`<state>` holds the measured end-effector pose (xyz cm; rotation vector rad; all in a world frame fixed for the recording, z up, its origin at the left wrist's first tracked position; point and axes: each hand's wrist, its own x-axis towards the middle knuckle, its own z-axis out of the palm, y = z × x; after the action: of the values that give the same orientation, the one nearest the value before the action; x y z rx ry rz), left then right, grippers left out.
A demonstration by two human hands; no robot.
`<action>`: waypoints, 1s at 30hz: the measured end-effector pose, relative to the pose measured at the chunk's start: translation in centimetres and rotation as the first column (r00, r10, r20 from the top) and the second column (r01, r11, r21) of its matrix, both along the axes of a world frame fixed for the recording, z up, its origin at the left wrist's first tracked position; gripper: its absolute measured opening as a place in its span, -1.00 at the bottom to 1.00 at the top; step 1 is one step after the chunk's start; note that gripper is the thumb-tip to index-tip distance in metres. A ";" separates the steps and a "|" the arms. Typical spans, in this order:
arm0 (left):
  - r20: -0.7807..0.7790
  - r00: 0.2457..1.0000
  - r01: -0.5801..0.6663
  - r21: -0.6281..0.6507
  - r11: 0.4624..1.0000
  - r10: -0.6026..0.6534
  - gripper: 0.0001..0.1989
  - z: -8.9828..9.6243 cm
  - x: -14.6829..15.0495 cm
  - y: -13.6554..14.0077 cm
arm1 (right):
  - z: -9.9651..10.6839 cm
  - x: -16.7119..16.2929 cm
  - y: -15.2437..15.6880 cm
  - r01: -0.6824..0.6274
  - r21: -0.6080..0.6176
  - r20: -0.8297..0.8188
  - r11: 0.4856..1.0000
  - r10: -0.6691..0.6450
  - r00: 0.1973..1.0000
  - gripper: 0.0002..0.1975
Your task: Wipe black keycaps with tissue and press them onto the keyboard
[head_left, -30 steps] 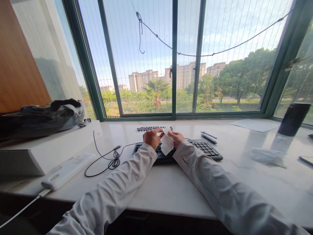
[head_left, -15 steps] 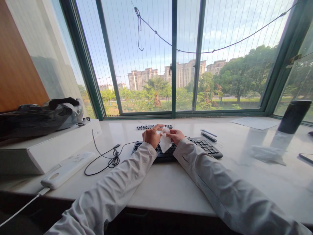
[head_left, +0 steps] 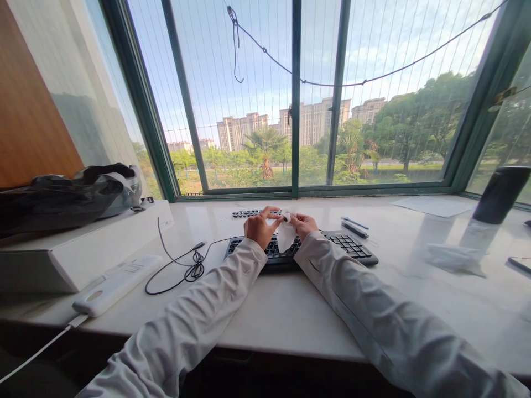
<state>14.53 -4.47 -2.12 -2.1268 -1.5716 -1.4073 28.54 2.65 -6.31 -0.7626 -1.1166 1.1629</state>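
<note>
Both my hands are held together above a black keyboard (head_left: 348,250) on a white counter (head_left: 282,309). Between them is a small white tissue or wipe (head_left: 286,235), pinched at its top and hanging down over the keys. My left hand (head_left: 259,228) grips its left side, with fingers curled. My right hand (head_left: 305,224) grips its right side. White sleeves cover both arms. The keyboard's black cable (head_left: 186,271) coils off to the left.
A white power strip (head_left: 116,284) and a white box (head_left: 83,249) with a dark bag (head_left: 62,199) on it lie at left. Two pens (head_left: 352,226) sit behind the keyboard. A dark tumbler (head_left: 500,193), crumpled tissue (head_left: 452,257) and paper sheet (head_left: 431,205) are at right, before the window.
The tissue has been gathered smaller between my hands, hanging shorter than before. Both hands have stayed above the keyboard, shifting slightly; the view has tilted a little.
</note>
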 end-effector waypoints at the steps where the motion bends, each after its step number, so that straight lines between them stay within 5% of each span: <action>1: 0.011 1.000 -0.001 0.009 1.000 0.001 -0.71 0.0 0.0 0.0 | 0.0 0.0 0.0 0.021 -0.004 -0.010 1.000 -0.021 1.000 -0.44; 10: -0.027 0.990 0.138 -0.018 0.990 -0.139 -0.71 -0.6 0.2 0.5 | 0.3 0.2 -0.8 0.146 -0.069 0.023 0.987 -0.144 0.989 -0.36; 30: 0.054 0.990 0.126 0.015 0.992 -0.126 -0.70 -0.5 -0.4 1.3 | 0.3 -0.4 -0.1 0.065 -0.141 -0.019 0.988 -0.068 0.997 -0.63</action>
<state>14.11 -3.17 -2.66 -2.2349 -1.4666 -1.5217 28.15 2.59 -6.02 -0.8858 -0.9899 1.1998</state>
